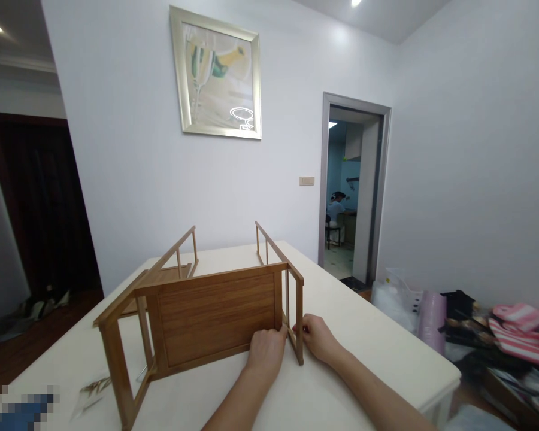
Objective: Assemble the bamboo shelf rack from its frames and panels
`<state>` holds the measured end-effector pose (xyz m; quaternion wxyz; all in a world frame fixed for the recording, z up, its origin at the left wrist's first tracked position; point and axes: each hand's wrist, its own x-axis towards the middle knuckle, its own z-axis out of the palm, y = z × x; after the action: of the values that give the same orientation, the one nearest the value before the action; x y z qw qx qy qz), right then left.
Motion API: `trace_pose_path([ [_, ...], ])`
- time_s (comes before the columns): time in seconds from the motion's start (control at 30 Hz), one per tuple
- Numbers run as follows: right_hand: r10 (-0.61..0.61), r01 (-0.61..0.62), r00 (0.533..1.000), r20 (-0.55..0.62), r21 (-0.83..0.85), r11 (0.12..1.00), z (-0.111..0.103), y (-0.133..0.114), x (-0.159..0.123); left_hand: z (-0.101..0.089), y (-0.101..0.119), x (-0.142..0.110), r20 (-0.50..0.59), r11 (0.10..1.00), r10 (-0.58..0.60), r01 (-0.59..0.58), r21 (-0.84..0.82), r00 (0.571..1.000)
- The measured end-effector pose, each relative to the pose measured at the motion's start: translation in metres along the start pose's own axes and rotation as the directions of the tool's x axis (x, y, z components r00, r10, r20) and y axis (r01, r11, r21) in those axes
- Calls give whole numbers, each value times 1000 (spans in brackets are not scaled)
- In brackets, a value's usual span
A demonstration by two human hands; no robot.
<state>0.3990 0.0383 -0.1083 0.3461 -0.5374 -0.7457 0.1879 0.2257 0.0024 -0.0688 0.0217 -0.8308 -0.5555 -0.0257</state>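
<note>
As left hand (266, 352) and right hand (318, 338) curled, seemingly steadying the brown wooden rack's end (299, 314) toward the white surface's right edge (366, 311), their grip was hidden.

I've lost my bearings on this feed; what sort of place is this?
Most likely a room in a home: a framed picture hangs on the wall, a white table bears a wooden furniture piece, and a doorway opens onto a tiled floor.
</note>
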Motion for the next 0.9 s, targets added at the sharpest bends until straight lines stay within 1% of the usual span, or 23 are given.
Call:
trace_pose_path([
  [0.3, 69, -67, 997, -37, 51, 996, 2, 1, 1, -2, -1, -1, -6, 1000, 3, -3, -17, 1000],
  [0.73, 53, -53, 999, 1, 61, 997, 7, 0, 1, -1, -3, 0, 0, 1000, 11, -11, -19, 1000],
  [0.9, 53, -51, 998, -19, 79, 996, 6, -4, 0, 0, -3, 1, 6, 1000, 9, -9, -23, 1000],
])
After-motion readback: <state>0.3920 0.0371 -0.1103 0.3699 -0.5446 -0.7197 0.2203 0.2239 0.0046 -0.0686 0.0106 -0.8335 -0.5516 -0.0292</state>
